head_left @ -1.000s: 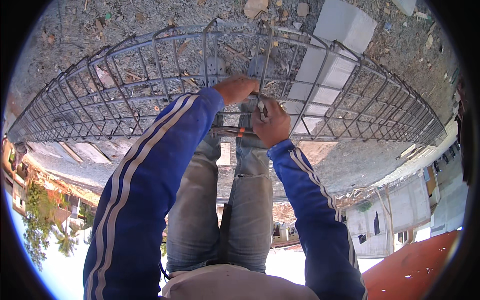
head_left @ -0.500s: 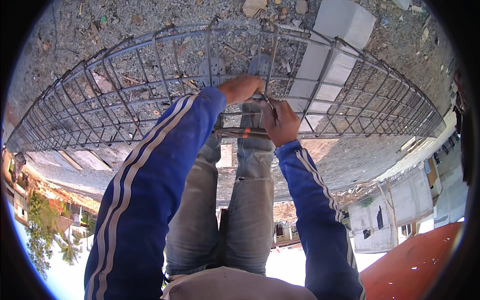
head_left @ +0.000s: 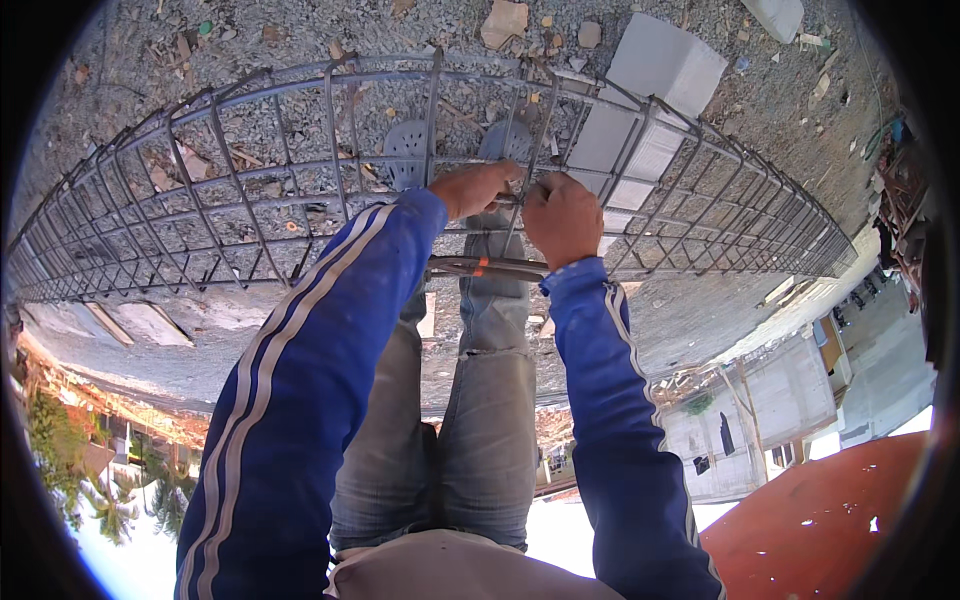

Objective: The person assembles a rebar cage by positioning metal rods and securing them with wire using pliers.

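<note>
A long rebar cage (head_left: 250, 200) of grey steel bars lies across gravel in front of me. Both my hands, in blue sleeves with white stripes, meet at a bar crossing on its top. My left hand (head_left: 480, 188) grips a horizontal bar there. Touching it, my right hand (head_left: 562, 215) is a closed fist around an upright stirrup bar (head_left: 530, 150); what else it may pinch is hidden. A pair of metal pincers (head_left: 480, 267) with an orange mark rests across the near bars just below my wrists. My jeans-clad legs stand under the cage.
White concrete blocks (head_left: 662, 68) lie under and behind the cage at the right. My grey shoes (head_left: 405, 150) stand on the gravel inside the cage. Stones and rubble (head_left: 505, 20) lie beyond. The slab edge (head_left: 700, 330) drops to buildings and a red roof (head_left: 830, 510) below.
My right hand has risen a little from beside the pincers to the bar crossing and closed next to the left hand. The left hand has hardly moved.
</note>
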A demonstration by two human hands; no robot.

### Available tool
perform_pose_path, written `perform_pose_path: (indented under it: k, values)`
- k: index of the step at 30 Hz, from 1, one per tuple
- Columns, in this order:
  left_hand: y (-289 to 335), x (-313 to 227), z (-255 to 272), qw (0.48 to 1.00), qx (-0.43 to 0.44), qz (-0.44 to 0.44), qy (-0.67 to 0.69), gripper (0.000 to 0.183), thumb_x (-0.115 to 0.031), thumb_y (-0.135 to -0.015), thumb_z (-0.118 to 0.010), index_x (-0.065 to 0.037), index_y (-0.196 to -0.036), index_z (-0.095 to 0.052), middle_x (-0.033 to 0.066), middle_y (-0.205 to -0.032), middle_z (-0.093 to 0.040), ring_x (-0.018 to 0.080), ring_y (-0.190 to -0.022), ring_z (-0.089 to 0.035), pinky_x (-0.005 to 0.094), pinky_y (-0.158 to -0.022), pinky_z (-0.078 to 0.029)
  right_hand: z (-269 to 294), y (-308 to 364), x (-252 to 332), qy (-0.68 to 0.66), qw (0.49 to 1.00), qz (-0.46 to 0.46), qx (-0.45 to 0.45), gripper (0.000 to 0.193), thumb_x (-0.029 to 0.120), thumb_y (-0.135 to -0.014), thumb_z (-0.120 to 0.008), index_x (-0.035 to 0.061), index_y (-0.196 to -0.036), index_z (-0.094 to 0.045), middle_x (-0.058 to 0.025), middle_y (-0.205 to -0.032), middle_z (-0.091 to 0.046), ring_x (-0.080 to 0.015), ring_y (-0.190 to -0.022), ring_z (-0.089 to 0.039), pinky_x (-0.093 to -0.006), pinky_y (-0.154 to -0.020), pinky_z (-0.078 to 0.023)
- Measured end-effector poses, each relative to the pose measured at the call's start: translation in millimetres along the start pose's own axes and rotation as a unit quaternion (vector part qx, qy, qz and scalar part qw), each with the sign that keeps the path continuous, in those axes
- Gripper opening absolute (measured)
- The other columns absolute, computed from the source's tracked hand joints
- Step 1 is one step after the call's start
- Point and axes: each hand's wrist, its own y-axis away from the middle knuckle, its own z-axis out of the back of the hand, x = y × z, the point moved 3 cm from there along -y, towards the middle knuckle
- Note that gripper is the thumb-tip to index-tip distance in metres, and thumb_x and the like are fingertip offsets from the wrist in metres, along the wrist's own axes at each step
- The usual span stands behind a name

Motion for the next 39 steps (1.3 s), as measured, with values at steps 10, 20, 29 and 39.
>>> perform_pose_path:
  k: [10,20,29,39]
  values:
    - [135,0,-50,0.876,-0.419,-0.237,-0.021,0.024,-0.024,-0.089,-0.059,-0.002,-0.08,-0.063,0.011,-0.073,-0.059,0.031,-0.079,-0.06,0.039,-0.066,-0.049,-23,111,-2,-0.09,0.979,0.174,-0.054,0.036,0.007,-0.081,-0.057,0.0059,-0.117,-0.058,-0.0179,-0.118,-0.052,-0.0379,-0.109,-0.052,-0.0475,-0.088,-0.043]
    - [114,92,-99,0.828,-0.335,0.029,0.45,0.028,-0.038,-0.087,-0.068,-0.011,-0.092,-0.064,-0.0046,-0.077,-0.059,0.0045,-0.067,-0.054,0.0205,-0.054,-0.039,-77,97,-38,0.077,0.968,0.229,0.069,0.055,0.016,-0.067,-0.069,0.0075,-0.118,-0.051,-0.0134,-0.104,-0.053,-0.033,-0.097,-0.055,-0.0442,-0.083,-0.042]
    - [65,39,-155,0.848,-0.253,-0.041,0.464,0.039,-0.041,-0.082,-0.072,-0.005,-0.088,-0.06,-0.0001,-0.072,-0.055,0.0105,-0.067,-0.053,0.0307,-0.057,-0.043,-4,145,-86,-0.393,0.857,-0.168,0.287,0.053,0.01,-0.072,-0.062,0.0001,-0.122,-0.048,-0.0058,-0.075,-0.054,-0.017,-0.052,-0.05,-0.029,-0.046,-0.041]
    - [35,17,-133,0.905,-0.332,-0.195,0.181,0.044,-0.047,-0.096,-0.047,-0.006,-0.093,-0.064,0.0087,-0.075,-0.06,0.0217,-0.071,-0.062,0.037,-0.065,-0.049,51,101,-53,-0.271,0.85,-0.146,0.427,0.047,0.02,-0.086,-0.061,0.0048,-0.13,-0.054,-0.0077,-0.1,-0.067,-0.0136,-0.076,-0.065,-0.0239,-0.057,-0.049]
